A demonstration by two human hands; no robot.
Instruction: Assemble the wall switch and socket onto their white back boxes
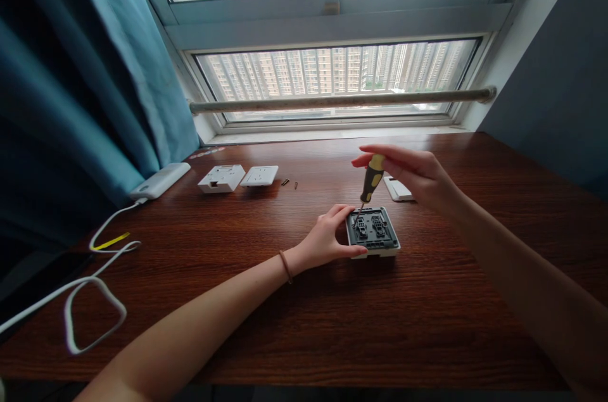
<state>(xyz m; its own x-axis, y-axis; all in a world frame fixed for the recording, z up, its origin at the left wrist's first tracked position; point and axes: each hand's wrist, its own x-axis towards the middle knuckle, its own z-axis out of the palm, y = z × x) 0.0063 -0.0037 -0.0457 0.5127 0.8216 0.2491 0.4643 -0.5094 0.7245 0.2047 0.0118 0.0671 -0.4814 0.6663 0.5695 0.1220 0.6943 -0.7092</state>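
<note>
Screwdriver [372, 178] gripped in right hand [420, 169] stands tip-down at uncovered light switch [373, 229] on desk [332, 326], left hand [327, 235] clamping its edges. Screwing seemingly underway, unfinished; screw seating too small to tell.

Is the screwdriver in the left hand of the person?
No, the right hand holds the screwdriver by its handle, while the left hand grips the square housing.

Bare left hand [327, 237]: reached rightward, thumb [351, 251] and fingers [339, 211] parted.
Bare right hand [418, 171]: arched higher, lower fingers seemingly curled.
Bare forearms [228, 307]: converged.
</note>
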